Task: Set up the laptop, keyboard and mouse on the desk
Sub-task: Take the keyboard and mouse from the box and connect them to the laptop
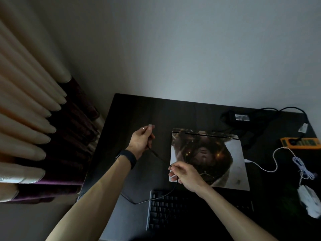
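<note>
The laptop (217,153) lies closed and flat on the desk (139,110), its printed lid facing up. The keyboard (165,213) sits just in front of the laptop, and the mouse (310,200) lies well to the laptop's right, with its white cord (271,168) running back to a connector just beside the laptop's right edge. The left hand (141,140), raised to the left of the laptop, pinches the plug (151,126) end of a dark cable (157,156). The right hand (185,176), over the laptop's near left corner, pinches the same cable lower down, and slack loops from there across the keyboard's left end. The step in hand appears to be straightening this cable, probably the keyboard's, before connection. To do it well, the right hand should feed slack without tugging the keyboard, and the plug's orientation should be checked first. No port is discernible on the laptop's left side in this light. A power brick (241,117) lies behind the laptop and an orange power strip (302,141) to its right.
</note>
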A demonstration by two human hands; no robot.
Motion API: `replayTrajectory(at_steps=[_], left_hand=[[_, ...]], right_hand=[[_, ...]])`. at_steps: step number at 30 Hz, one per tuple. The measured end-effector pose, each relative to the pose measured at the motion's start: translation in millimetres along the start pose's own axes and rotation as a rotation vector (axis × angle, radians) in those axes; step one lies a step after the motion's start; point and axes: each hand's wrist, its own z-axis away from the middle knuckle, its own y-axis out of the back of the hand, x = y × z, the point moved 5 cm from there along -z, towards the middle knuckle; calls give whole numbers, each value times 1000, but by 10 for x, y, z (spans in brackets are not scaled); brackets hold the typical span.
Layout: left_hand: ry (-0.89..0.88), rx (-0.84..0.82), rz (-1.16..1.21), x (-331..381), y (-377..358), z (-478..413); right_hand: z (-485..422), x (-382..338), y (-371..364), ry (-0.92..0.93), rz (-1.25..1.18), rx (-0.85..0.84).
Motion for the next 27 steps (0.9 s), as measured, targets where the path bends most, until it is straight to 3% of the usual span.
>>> replayTrajectory(at_steps=[2, 6, 8, 11, 15, 20, 27], left_hand=[[-93, -37, -319, 111, 42, -7], [-469, 111, -1103, 650, 465, -87], [-521, 98, -1355, 786, 602, -144], [-465, 32, -1294, 615, 621, -219], [-314, -129, -1146, -157, 409, -240], [-213, -176, -937, -1037, 165, -301], [-260, -92, -755, -1553, 80, -549]], right_hand=[[-32, 31, -9, 14, 53, -10], [-135, 171, 51, -28, 186, 13], [-167, 224, 80, -68, 203, 54], [-242, 278, 107, -96, 278, 115], [-359, 244, 178, -38, 601, 267], [-649, 257, 145, -123, 964, 179], [-1165, 272, 160, -125, 1041, 110]])
